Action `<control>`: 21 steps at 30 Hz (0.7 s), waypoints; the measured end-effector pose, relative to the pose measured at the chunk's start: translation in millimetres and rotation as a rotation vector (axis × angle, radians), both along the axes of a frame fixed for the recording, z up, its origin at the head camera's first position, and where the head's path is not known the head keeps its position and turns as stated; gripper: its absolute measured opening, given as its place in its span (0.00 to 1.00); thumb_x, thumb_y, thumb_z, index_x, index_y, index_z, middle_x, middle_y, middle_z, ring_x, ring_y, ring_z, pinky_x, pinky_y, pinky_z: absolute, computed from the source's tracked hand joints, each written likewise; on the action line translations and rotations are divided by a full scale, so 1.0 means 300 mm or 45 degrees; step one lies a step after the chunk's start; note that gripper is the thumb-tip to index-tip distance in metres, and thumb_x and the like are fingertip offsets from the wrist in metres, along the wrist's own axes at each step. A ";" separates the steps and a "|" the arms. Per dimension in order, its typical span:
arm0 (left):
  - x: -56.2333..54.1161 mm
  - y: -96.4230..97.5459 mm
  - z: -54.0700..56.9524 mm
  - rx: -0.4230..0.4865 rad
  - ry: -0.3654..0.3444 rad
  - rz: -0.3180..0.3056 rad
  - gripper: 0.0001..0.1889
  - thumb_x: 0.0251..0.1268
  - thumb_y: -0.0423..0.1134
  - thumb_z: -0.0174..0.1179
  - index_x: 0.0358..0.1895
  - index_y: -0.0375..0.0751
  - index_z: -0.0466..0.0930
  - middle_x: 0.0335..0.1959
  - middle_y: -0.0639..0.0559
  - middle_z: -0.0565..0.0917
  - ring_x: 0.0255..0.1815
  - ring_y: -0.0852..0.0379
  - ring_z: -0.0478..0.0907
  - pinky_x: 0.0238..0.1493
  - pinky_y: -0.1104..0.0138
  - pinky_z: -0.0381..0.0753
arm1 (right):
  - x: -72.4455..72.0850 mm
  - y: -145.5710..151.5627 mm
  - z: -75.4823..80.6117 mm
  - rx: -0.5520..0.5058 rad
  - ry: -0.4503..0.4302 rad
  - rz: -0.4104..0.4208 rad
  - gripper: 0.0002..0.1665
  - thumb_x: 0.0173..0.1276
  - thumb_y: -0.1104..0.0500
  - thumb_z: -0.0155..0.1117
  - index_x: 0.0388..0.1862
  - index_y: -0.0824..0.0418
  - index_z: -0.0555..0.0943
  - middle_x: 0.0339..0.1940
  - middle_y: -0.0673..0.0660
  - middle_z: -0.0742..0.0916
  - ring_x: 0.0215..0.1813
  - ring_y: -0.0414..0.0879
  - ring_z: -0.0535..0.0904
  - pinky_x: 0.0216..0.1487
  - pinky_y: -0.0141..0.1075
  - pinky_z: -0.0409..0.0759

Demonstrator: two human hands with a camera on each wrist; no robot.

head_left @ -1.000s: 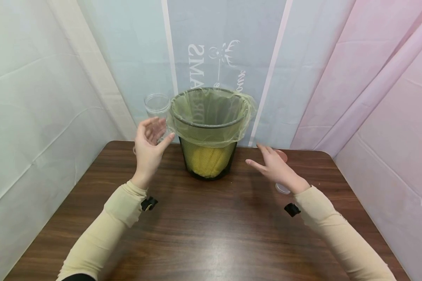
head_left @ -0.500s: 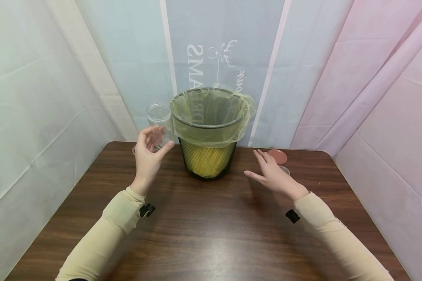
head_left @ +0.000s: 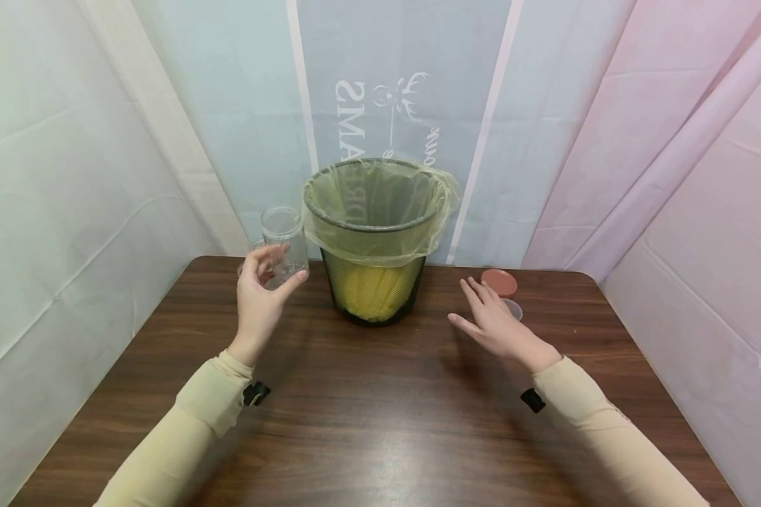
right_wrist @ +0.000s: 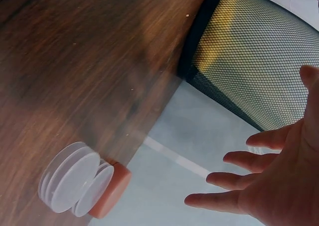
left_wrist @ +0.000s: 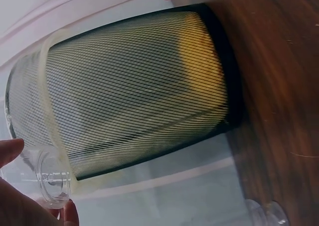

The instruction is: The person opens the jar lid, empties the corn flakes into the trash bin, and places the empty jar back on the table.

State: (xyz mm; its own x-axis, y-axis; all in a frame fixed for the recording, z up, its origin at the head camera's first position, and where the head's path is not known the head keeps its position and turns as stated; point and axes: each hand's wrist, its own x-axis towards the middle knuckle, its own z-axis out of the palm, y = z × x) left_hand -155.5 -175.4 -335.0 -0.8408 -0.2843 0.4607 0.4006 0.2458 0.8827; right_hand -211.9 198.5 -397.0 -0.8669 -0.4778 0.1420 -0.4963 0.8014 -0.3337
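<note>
My left hand (head_left: 258, 299) holds a clear plastic jar (head_left: 287, 243) upright to the left of the waste bin, fingers and thumb curved round its sides. In the left wrist view the jar (left_wrist: 47, 178) shows its round clear end close beside the bin's mesh. My right hand (head_left: 497, 324) hovers over the table right of the bin, fingers spread and holding nothing. Beyond its fingers lie a pink lid (head_left: 499, 282) and a clear lid (head_left: 514, 308). Several clear lids (right_wrist: 75, 178) lie together by the pink one in the right wrist view.
A black mesh waste bin (head_left: 375, 289) with a thin yellowish bag over its rim stands at the table's back edge. Something yellow shows through its lower mesh. Clear containers (left_wrist: 266, 213) stand at the left back. Curtains surround the brown table (head_left: 380, 415).
My left hand has lowered the clear jar beside the bin and drifted slightly left. My right hand has come down a little, and the lids behind it show more fully.
</note>
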 end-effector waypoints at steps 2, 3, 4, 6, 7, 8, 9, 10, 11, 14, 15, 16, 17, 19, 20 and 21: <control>0.006 -0.006 -0.010 0.001 -0.015 0.005 0.28 0.52 0.27 0.68 0.57 0.27 0.68 0.58 0.36 0.78 0.54 0.59 0.75 0.57 0.58 0.71 | 0.003 0.006 -0.003 0.004 -0.005 -0.011 0.46 0.71 0.41 0.51 0.74 0.69 0.50 0.74 0.71 0.57 0.74 0.69 0.47 0.70 0.62 0.50; 0.008 -0.009 -0.015 0.001 -0.024 0.010 0.28 0.51 0.27 0.68 0.56 0.27 0.68 0.57 0.36 0.78 0.53 0.56 0.75 0.57 0.58 0.71 | 0.004 0.010 -0.006 0.006 -0.013 -0.019 0.46 0.71 0.41 0.51 0.74 0.69 0.50 0.74 0.71 0.57 0.74 0.68 0.47 0.70 0.62 0.50; 0.010 -0.012 -0.021 0.000 -0.031 0.011 0.28 0.51 0.27 0.68 0.56 0.27 0.68 0.57 0.36 0.77 0.53 0.53 0.75 0.58 0.58 0.71 | 0.007 0.014 -0.007 0.005 -0.016 -0.022 0.47 0.71 0.41 0.51 0.74 0.69 0.50 0.74 0.71 0.57 0.74 0.68 0.47 0.70 0.62 0.50; 0.013 -0.020 -0.035 -0.010 -0.044 0.019 0.28 0.49 0.26 0.69 0.56 0.26 0.69 0.55 0.36 0.77 0.53 0.46 0.75 0.59 0.57 0.71 | 0.010 0.022 -0.011 0.005 -0.021 -0.024 0.47 0.71 0.40 0.51 0.74 0.69 0.50 0.74 0.71 0.56 0.74 0.68 0.47 0.70 0.62 0.51; 0.012 -0.025 -0.042 -0.019 -0.050 0.024 0.28 0.49 0.26 0.69 0.56 0.26 0.69 0.55 0.36 0.77 0.53 0.44 0.75 0.59 0.56 0.71 | 0.011 0.027 -0.013 0.006 -0.020 -0.022 0.48 0.71 0.40 0.51 0.74 0.70 0.50 0.74 0.71 0.56 0.74 0.68 0.47 0.69 0.62 0.51; 0.012 -0.029 -0.049 -0.035 -0.059 0.037 0.28 0.49 0.26 0.69 0.55 0.26 0.69 0.54 0.35 0.76 0.53 0.43 0.75 0.59 0.56 0.72 | 0.012 0.031 -0.015 0.006 -0.023 -0.023 0.48 0.71 0.39 0.51 0.74 0.70 0.49 0.74 0.71 0.56 0.74 0.68 0.48 0.69 0.62 0.51; 0.007 -0.036 -0.064 -0.040 -0.063 0.044 0.28 0.48 0.26 0.69 0.55 0.26 0.69 0.53 0.36 0.77 0.53 0.43 0.75 0.59 0.56 0.72 | 0.013 0.034 -0.017 0.010 -0.021 -0.022 0.48 0.71 0.39 0.51 0.74 0.70 0.49 0.74 0.71 0.56 0.74 0.69 0.48 0.69 0.62 0.51; 0.002 -0.045 -0.079 -0.044 -0.072 0.052 0.28 0.48 0.27 0.70 0.54 0.27 0.69 0.52 0.37 0.77 0.53 0.43 0.75 0.60 0.56 0.72 | 0.014 0.038 -0.018 0.011 -0.021 -0.023 0.49 0.70 0.38 0.51 0.74 0.70 0.49 0.74 0.71 0.56 0.74 0.69 0.48 0.70 0.61 0.51; -0.004 -0.053 -0.095 -0.049 -0.085 0.061 0.28 0.48 0.27 0.70 0.54 0.28 0.69 0.52 0.38 0.77 0.53 0.45 0.76 0.60 0.57 0.72 | 0.015 0.041 -0.020 0.014 -0.023 -0.024 0.49 0.70 0.38 0.50 0.74 0.70 0.49 0.74 0.71 0.56 0.73 0.69 0.48 0.69 0.62 0.51; -0.020 -0.078 -0.143 -0.058 -0.114 0.081 0.28 0.47 0.29 0.71 0.53 0.30 0.69 0.51 0.40 0.77 0.54 0.47 0.77 0.61 0.57 0.72 | 0.016 0.049 -0.024 0.025 -0.036 -0.042 0.50 0.70 0.37 0.49 0.75 0.69 0.49 0.74 0.71 0.55 0.74 0.69 0.48 0.69 0.62 0.51; -0.025 -0.087 -0.159 -0.055 -0.120 0.082 0.28 0.47 0.30 0.72 0.52 0.31 0.69 0.50 0.41 0.77 0.55 0.48 0.77 0.61 0.56 0.72 | 0.017 0.051 -0.025 0.031 -0.039 -0.046 0.50 0.70 0.36 0.49 0.75 0.69 0.48 0.74 0.71 0.55 0.74 0.70 0.48 0.69 0.62 0.51; -0.026 -0.093 -0.168 -0.064 -0.128 0.087 0.29 0.47 0.30 0.72 0.52 0.31 0.69 0.50 0.40 0.77 0.54 0.48 0.77 0.61 0.56 0.73 | 0.018 0.053 -0.026 0.033 -0.042 -0.051 0.50 0.70 0.36 0.49 0.75 0.68 0.48 0.75 0.71 0.55 0.73 0.70 0.48 0.69 0.63 0.51; -0.025 -0.098 -0.175 -0.073 -0.132 0.091 0.29 0.47 0.30 0.72 0.53 0.31 0.69 0.50 0.39 0.77 0.54 0.48 0.77 0.61 0.56 0.73 | 0.018 0.054 -0.026 0.038 -0.041 -0.054 0.50 0.70 0.36 0.49 0.75 0.68 0.48 0.75 0.71 0.55 0.73 0.70 0.48 0.69 0.63 0.51; -0.019 -0.107 -0.183 -0.103 -0.144 0.114 0.29 0.46 0.31 0.73 0.53 0.32 0.70 0.50 0.39 0.78 0.54 0.48 0.78 0.59 0.55 0.74 | 0.021 0.057 -0.026 0.042 -0.030 -0.062 0.49 0.70 0.37 0.50 0.75 0.69 0.49 0.74 0.71 0.55 0.73 0.70 0.48 0.68 0.64 0.51; -0.016 -0.111 -0.186 -0.136 -0.158 0.140 0.29 0.45 0.32 0.73 0.53 0.33 0.70 0.49 0.39 0.79 0.52 0.49 0.78 0.58 0.57 0.75 | 0.022 0.058 -0.027 0.045 -0.022 -0.065 0.49 0.70 0.37 0.50 0.74 0.69 0.50 0.74 0.71 0.56 0.73 0.70 0.49 0.68 0.64 0.51; -0.013 -0.116 -0.191 -0.170 -0.171 0.165 0.29 0.45 0.33 0.74 0.52 0.35 0.71 0.48 0.40 0.79 0.50 0.50 0.78 0.56 0.57 0.76 | 0.024 0.059 -0.027 0.049 -0.014 -0.067 0.49 0.70 0.37 0.50 0.74 0.70 0.50 0.74 0.72 0.56 0.73 0.70 0.49 0.68 0.64 0.51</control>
State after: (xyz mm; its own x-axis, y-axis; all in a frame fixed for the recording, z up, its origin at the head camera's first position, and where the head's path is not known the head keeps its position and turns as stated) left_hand -159.4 -210.2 -392.3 -0.8575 -0.3383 0.3876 0.2388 0.4055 0.8823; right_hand -204.7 216.2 -404.9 -0.8923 -0.4366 0.1150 -0.4499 0.8386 -0.3071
